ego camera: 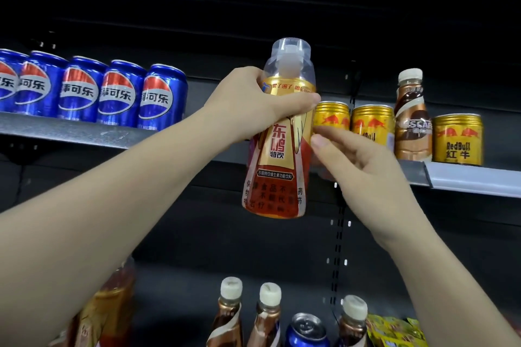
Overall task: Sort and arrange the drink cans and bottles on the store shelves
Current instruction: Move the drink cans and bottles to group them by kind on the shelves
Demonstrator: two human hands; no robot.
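My left hand (253,101) is wrapped around the neck of the energy drink bottle (279,149), held upright in the air at 12 o'clock in front of the shelf (70,128). My right hand (363,160) is loose, its thumb touching the bottle's side. 5 Pepsi cans (112,93) stand at 10 o'clock, 3 gold Red Bull cans (458,139) at 2 o'clock.

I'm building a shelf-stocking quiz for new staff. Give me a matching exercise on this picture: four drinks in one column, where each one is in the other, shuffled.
Things:
1. blue Pepsi cans
2. energy drink bottle
3. Nescafe bottle
4. brown bottles with cream caps

Places:
A. lower shelf, bottom of view
B. between gold Red Bull cans
C. upper shelf, left
D. held in the left hand

Pairs: 1-C, 2-D, 3-B, 4-A
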